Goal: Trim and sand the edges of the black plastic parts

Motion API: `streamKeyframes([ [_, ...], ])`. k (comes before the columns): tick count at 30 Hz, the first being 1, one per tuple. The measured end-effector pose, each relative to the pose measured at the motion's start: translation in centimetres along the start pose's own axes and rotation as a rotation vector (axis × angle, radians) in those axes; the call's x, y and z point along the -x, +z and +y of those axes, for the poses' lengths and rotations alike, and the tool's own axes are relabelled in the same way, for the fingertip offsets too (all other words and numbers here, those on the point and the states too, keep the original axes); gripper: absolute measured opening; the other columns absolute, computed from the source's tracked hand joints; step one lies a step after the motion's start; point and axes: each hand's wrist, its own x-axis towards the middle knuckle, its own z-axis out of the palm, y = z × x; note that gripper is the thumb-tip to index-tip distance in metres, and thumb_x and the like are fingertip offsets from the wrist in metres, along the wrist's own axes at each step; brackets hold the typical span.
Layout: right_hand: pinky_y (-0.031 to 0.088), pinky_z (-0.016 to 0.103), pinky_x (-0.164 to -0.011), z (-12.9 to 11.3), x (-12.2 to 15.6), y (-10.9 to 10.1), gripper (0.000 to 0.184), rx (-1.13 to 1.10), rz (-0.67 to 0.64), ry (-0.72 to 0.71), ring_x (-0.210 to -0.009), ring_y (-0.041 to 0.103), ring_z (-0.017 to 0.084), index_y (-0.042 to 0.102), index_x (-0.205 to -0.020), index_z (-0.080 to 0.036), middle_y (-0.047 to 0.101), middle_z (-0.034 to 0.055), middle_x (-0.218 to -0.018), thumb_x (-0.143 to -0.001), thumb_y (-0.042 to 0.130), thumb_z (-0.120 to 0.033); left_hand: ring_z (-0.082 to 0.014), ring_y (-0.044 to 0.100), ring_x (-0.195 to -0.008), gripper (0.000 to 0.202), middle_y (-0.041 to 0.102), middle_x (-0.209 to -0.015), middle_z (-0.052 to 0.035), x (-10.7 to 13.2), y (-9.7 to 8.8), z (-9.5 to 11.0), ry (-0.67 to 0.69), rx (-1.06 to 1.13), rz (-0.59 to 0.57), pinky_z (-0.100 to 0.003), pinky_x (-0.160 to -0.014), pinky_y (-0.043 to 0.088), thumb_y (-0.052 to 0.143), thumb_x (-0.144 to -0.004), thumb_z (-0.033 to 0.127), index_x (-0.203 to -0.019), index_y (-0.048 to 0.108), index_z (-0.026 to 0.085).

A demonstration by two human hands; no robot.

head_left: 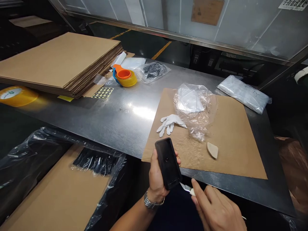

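Wrapped around a black rectangular plastic tray-like part (167,162), my left hand (156,176) holds it tilted, its hollow side facing up. A small dark spot shows near the middle of its recess. My right hand (218,207) grips a knife (186,187) with a light handle and a short pointed blade. The blade tip is at the lower right corner of the black part; whether it touches cannot be made out. Beyond my hands, a white glove (170,123) and a beige wedge-shaped block (212,150) lie on a cardboard sheet (231,128).
A clear plastic bag (194,99) rests on the cardboard. Behind it, at right, lies a wrapped packet (244,93). A tape dispenser (125,75) and a cardboard stack (62,61) stand on the metal table (115,112). Below left is a bag-lined box (60,189).
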Motion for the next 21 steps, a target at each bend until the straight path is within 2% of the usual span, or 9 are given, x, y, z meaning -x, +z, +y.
streamKeyframes([
  [10, 0.034, 0.022, -0.045, 0.02, 0.15, -0.02, 0.030, 0.002, -0.031, 0.005, -0.045, 0.049, 0.007, 0.062, -0.110, -0.013, 0.050, -0.0025, -0.057, -0.093, 0.042, -0.026, -0.0134, 0.058, -0.055, 0.042, 0.063, -0.072, -0.0044, 0.05, 0.03, -0.31, 0.050, -0.021, -0.006, -0.020, -0.042, 0.047, 0.043, -0.083, 0.052, -0.087, 0.063, 0.015],
  [13, 0.034, 0.022, -0.045, 0.04, 0.17, 0.02, 0.030, 0.002, -0.042, 0.005, -0.045, 0.050, 0.007, 0.062, -0.109, -0.013, 0.051, -0.0025, -0.057, -0.094, 0.040, -0.026, -0.0134, 0.059, -0.055, 0.041, 0.063, -0.071, -0.0040, 0.14, 0.06, -0.39, 0.079, -0.033, -0.016, -0.020, -0.045, 0.048, 0.042, -0.084, 0.051, -0.100, 0.060, 0.018],
  [17, 0.033, 0.022, -0.043, 0.26, 0.24, 0.12, 0.031, 0.008, -0.068, 0.014, -0.045, 0.051, 0.007, 0.062, -0.107, -0.014, 0.051, -0.0023, -0.058, -0.095, 0.037, -0.027, -0.0143, 0.059, -0.055, 0.047, 0.064, -0.072, -0.0039, 0.25, -0.02, -0.52, 0.124, -0.080, -0.012, -0.022, -0.047, 0.048, 0.040, -0.085, 0.050, -0.123, 0.047, 0.023],
  [21, 0.033, 0.022, -0.043, 0.61, 0.30, 0.15, 0.033, -0.021, -0.092, 0.010, -0.046, 0.053, 0.008, 0.061, -0.109, -0.014, 0.052, -0.0021, -0.059, -0.095, 0.034, -0.027, -0.0147, 0.059, -0.055, 0.050, 0.065, -0.072, -0.0041, 0.32, -0.11, -0.60, 0.143, -0.105, 0.006, -0.022, -0.046, 0.048, 0.042, -0.084, 0.051, -0.126, 0.044, 0.023],
])
